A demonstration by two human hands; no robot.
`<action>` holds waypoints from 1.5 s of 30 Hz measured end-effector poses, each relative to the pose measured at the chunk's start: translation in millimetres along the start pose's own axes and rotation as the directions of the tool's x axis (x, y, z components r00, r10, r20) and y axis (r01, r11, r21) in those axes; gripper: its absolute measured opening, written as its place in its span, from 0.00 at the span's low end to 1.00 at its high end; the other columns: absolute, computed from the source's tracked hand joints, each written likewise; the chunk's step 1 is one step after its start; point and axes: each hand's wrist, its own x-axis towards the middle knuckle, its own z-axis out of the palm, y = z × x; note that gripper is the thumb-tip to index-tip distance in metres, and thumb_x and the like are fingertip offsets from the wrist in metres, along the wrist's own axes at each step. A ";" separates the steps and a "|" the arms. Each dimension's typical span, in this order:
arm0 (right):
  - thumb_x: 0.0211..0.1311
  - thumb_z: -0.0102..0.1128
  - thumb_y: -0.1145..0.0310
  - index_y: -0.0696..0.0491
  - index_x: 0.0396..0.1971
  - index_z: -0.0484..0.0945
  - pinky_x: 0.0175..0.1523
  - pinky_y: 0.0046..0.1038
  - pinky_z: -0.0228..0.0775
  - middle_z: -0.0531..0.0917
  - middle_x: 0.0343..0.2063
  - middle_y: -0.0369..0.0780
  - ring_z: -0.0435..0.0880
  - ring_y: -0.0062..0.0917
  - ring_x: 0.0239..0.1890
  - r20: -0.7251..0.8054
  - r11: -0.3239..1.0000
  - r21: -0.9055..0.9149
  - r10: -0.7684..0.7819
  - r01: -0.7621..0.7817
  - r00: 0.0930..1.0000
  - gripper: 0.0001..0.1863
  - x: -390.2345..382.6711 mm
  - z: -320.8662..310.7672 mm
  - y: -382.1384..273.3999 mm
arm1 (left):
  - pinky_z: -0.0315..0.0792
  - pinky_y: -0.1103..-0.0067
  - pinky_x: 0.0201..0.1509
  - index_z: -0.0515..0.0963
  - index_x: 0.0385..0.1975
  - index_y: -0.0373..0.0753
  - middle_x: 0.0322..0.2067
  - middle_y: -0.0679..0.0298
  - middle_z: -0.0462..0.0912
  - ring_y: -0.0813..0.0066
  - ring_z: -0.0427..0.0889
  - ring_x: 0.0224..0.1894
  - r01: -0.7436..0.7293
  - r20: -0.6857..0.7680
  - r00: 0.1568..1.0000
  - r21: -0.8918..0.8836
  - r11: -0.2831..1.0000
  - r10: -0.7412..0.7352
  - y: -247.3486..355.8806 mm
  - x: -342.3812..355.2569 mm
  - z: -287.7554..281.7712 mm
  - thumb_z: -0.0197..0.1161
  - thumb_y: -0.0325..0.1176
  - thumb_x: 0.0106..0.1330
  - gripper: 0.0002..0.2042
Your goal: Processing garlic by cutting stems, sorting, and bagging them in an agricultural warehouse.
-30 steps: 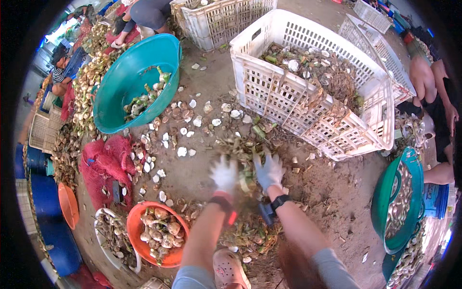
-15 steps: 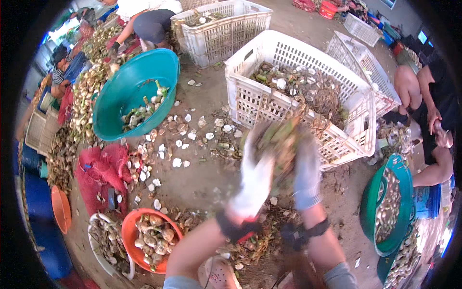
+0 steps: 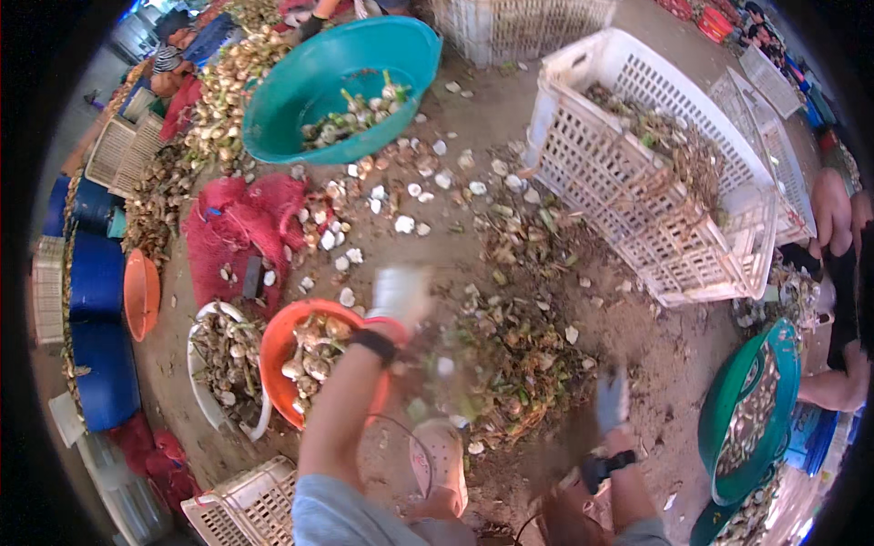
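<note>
"What's the left hand doing?"

"It's a white glove, badly blurred, just beyond the right side of the orange bowl. I can't tell how far open it is, or whether it has hold of anything."

"And the right hand?"

"Lower and nearer, at the right edge of the scraps. That glove is blurred too; I can't make out its fingers or any grip."

"Where do the scraps lie, exactly?"

"On the floor between the hands, a loose green and brown heap, with the left clog at its near side."

"What's around the left forearm?"

"It crosses in front of the orange bowl, which holds garlic bulbs. Just left of that is a white-rimmed bowl of stalky pieces."

"Further out?"

"A red net bag on the left, beyond both bowls, and pale flakes scattered to its right. Far left of centre, a teal tub stands tilted, with leafy bulbs in it."

"And to the right?"

"A white crate, far side, part filled with dry waste. Nearer, at the right, a green basin holds small pale pieces. Beside it, another person's bare leg shows."
</note>
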 end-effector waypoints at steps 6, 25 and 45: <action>0.66 0.47 0.58 0.58 0.61 0.59 0.67 0.39 0.51 0.60 0.61 0.55 0.59 0.48 0.63 -0.109 0.913 0.244 0.360 -0.326 0.927 0.28 -74.3 80.4 11.8 | 0.55 0.58 0.64 0.52 0.67 0.47 0.55 0.45 0.69 0.50 0.66 0.60 0.234 0.281 0.900 0.335 0.913 -0.334 -26.8 -36.5 83.1 0.58 0.49 0.57 0.38; 0.62 0.49 0.47 0.47 0.66 0.56 0.66 0.34 0.49 0.57 0.62 0.53 0.57 0.44 0.64 0.177 0.439 0.832 0.369 -0.339 0.912 0.35 -28.0 125.3 -109.9 | 0.52 0.51 0.61 0.63 0.61 0.42 0.49 0.44 0.71 0.42 0.67 0.52 -0.065 -0.244 0.961 -0.648 0.759 -0.126 125.3 -48.8 167.4 0.57 0.49 0.60 0.30; 0.65 0.49 0.62 0.57 0.54 0.71 0.55 0.30 0.66 0.79 0.44 0.47 0.75 0.30 0.51 -0.687 0.790 0.219 -0.292 0.573 0.666 0.21 144.5 -263.2 -147.4 | 0.64 0.72 0.60 0.62 0.61 0.36 0.55 0.46 0.70 0.56 0.69 0.59 -0.484 -0.448 0.875 -0.813 0.323 0.184 208.2 121.6 -182.9 0.58 0.47 0.59 0.32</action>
